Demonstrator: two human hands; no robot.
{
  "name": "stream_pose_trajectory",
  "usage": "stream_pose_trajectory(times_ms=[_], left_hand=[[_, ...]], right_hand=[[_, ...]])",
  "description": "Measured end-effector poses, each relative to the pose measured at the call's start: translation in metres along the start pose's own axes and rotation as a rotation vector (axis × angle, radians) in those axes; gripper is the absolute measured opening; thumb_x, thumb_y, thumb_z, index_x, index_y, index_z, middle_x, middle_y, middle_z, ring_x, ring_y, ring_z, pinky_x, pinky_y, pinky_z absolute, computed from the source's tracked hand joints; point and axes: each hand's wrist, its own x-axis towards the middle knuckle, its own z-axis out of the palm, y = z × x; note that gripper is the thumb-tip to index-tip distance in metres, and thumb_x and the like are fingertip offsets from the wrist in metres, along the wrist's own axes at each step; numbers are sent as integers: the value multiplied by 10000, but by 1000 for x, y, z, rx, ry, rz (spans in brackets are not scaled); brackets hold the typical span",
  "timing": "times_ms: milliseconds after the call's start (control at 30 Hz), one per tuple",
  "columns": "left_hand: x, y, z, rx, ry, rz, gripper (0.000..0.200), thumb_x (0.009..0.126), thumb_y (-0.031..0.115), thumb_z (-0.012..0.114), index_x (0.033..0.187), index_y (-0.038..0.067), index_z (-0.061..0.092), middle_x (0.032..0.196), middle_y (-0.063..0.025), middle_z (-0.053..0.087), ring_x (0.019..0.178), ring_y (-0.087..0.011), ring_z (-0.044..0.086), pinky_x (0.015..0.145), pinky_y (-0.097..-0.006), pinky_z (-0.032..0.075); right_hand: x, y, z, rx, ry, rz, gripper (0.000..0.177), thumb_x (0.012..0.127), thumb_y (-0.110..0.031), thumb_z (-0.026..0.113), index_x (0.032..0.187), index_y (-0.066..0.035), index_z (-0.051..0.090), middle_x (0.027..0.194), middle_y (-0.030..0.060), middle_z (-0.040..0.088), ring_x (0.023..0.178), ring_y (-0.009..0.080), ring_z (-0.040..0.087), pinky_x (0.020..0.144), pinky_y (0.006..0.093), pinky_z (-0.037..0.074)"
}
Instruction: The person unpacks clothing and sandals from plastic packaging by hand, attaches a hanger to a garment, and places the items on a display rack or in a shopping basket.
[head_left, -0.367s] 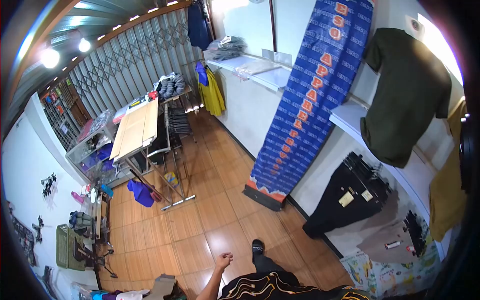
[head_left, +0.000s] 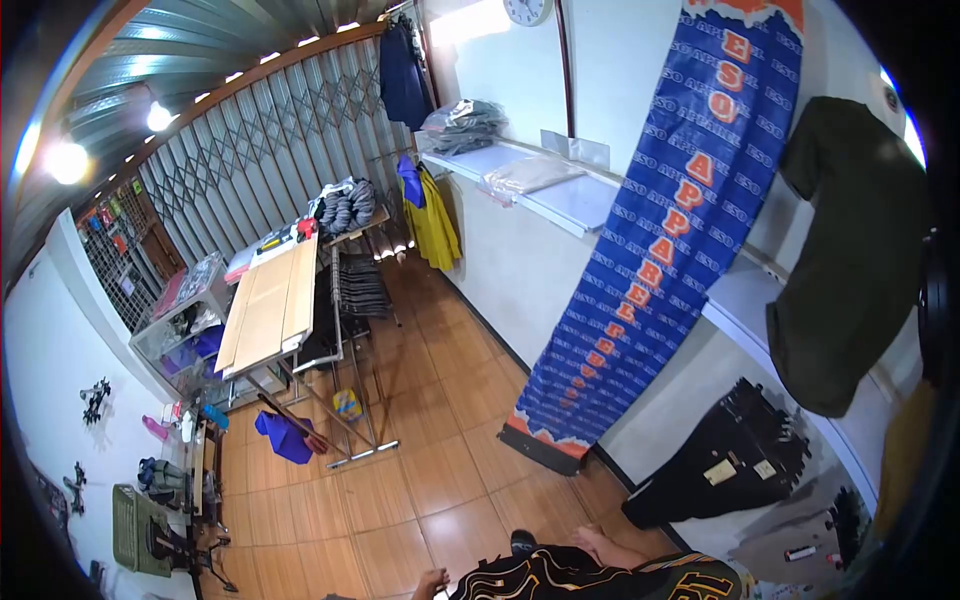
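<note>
My left hand [head_left: 433, 580] hangs low at the bottom edge, left of my black patterned shirt [head_left: 530, 580]. Its fingers are loosely bent and somewhat apart, and nothing shows in them. On the shirt's other side, my right hand [head_left: 598, 545] is held in front of my body, above the floor. Its fingers look loosely extended, with no object visible. One dark shoe [head_left: 522, 541] shows between the hands. Neither hand touches any furniture or goods; the tall blue banner [head_left: 650, 260] stands ahead, nearest to my right hand.
A wooden-topped table [head_left: 268, 310] on metal legs stands ahead left, beside a glass case [head_left: 180, 335]. Wall shelves [head_left: 570, 200] run along the right, with black trousers [head_left: 725, 460] and a dark green shirt [head_left: 850, 250] hanging there. Tiled floor [head_left: 380, 500] lies between.
The view has shifted forward and tilted up slightly; the banner and shelves sit lower and farther right. My left hand has dropped toward the bottom edge, and my right hand has come into view.
</note>
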Motion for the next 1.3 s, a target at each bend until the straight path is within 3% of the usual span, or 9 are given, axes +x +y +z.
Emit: stream_pose_trajectory(times_ms=[133,267,533,800,867,933,967,1067,1300], left_hand=[[11,39,-15,7,39,8,243,933,297,576,1067,111,657,847,-28,669,778,-147,640,681,-350,498],[33,90,-27,35,69,39,254,925,305,568,1032,98,670,789,-36,648,716,-152,613,635,-346,483],[100,226,-61,156,84,130,291,908,321,551,962,73,694,674,-51,607,591,-161,561,542,-337,453],[148,396,-118,325,95,242,343,892,338,535,893,47,718,558,-66,565,466,-171,509,449,-328,423],[150,472,-106,338,244,706,311,846,273,599,687,16,674,575,-43,589,523,-149,556,478,-321,438],[161,552,-88,312,164,839,177,842,170,615,784,24,696,621,-37,605,496,-109,545,420,-290,405],[154,590,-75,273,71,866,215,842,186,656,806,-19,709,700,-65,661,646,-119,611,566,-293,490],[84,700,-16,223,-120,1085,197,910,111,649,1027,-46,666,905,-70,685,794,-138,643,708,-280,546],[-29,900,121,337,-432,1365,285,928,168,659,1128,-34,633,1002,-90,696,902,-149,656,824,-298,526]], right_hand=[[106,-84,60,-79,-28,-170,237,902,-243,609,1047,-65,670,928,65,711,781,196,689,638,348,559],[47,-215,110,-254,-89,-242,228,887,-199,633,1068,-64,664,964,59,709,779,169,686,637,315,550],[38,-330,189,-143,-168,-344,186,892,-183,646,1035,-65,663,932,64,706,788,173,693,646,308,563],[59,-434,209,69,48,-526,210,880,-142,654,1068,-48,652,891,60,693,712,138,654,574,264,517],[61,-462,211,109,85,-592,233,882,-155,663,1082,-37,644,900,65,693,714,140,651,581,264,516],[58,-495,214,170,126,-735,284,886,-182,682,1108,-13,628,920,73,691,719,145,645,594,265,513],[51,-517,217,175,129,-729,284,886,-182,682,1108,-13,628,920,73,691,719,145,645,594,265,513],[17,-585,212,202,181,-791,305,894,-192,679,1125,-4,613,941,78,689,738,140,638,606,262,513],[-42,-745,176,328,320,-1103,300,925,-157,642,1183,-18,579,1044,96,672,872,143,640,651,272,528]])
